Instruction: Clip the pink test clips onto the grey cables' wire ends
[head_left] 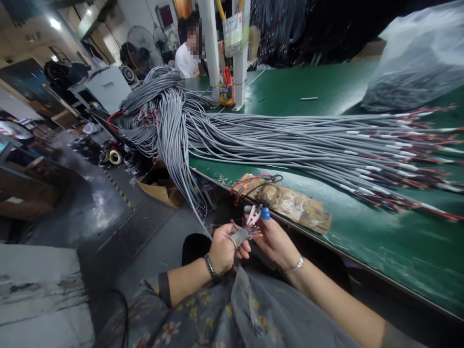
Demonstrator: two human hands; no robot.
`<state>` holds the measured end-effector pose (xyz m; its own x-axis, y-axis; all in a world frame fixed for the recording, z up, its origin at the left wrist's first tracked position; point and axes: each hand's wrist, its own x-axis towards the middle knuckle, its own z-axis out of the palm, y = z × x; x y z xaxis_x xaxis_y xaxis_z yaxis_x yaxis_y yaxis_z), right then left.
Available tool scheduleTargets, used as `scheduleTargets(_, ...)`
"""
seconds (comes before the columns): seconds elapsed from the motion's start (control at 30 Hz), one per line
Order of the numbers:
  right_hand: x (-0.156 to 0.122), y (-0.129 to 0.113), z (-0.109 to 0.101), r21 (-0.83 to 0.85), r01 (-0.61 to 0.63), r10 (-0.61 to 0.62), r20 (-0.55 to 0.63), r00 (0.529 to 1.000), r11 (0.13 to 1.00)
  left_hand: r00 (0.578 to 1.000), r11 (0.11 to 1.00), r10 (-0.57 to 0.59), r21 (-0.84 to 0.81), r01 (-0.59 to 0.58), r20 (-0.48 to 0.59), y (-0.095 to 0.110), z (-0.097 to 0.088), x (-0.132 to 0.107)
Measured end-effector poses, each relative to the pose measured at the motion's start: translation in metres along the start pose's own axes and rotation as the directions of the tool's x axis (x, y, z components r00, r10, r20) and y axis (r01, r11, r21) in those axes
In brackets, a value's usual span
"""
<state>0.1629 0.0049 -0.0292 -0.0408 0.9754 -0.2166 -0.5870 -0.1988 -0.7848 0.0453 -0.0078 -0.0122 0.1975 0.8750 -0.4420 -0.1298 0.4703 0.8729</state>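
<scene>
Held in front of my body, my left hand (222, 252) is closed around the end of a grey cable (203, 225). Thin coloured wires (255, 233) fan out of that end toward the other hand. A grey wrap covers the left thumb. My right hand (276, 244) is closed on a small pale pink, clip-shaped tool (253, 216), which touches or nearly touches the wires. Blue tape (266, 213) is on a right fingertip. The tool's tip is too small to make out.
A large bundle of grey cables (261, 133) stretches over the green table (406, 266), its stripped ends at the right. A worn wooden block (290, 205) lies at the near edge. A plastic bag (416, 58) sits back right; a person (186, 60) is behind a white post (210, 43).
</scene>
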Motion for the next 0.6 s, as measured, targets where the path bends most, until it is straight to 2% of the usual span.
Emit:
scheduleTargets(0.1,0.001,0.0,0.0,0.1,-0.035,0.038,-0.024,0.999,0.994,1.0,1.0,-0.002,0.017,0.001,0.024,-0.001,-0.001,0.0)
scheduleTargets(0.3,-0.004,-0.002,-0.003,0.077,-0.067,0.069,-0.018,0.997,0.995,0.999,0.998,0.03,0.06,-0.032,0.035,-0.005,-0.006,-0.002)
scheduleTargets(0.47,-0.022,0.003,-0.014,-0.025,-0.11,0.113,0.172,0.979,0.994,0.996,0.993,0.061,0.1,-0.068,0.067,-0.007,-0.012,-0.007)
scheduleTargets(0.53,-0.028,0.007,-0.017,-0.086,-0.089,0.103,0.177,0.979,0.992,0.994,0.989,0.068,0.127,-0.078,0.086,-0.006,-0.013,-0.008)
scheduleTargets(0.6,-0.031,0.009,-0.018,-0.156,-0.042,0.06,0.113,0.992,0.987,0.994,0.985,0.057,0.157,-0.072,0.097,-0.004,-0.013,-0.009)
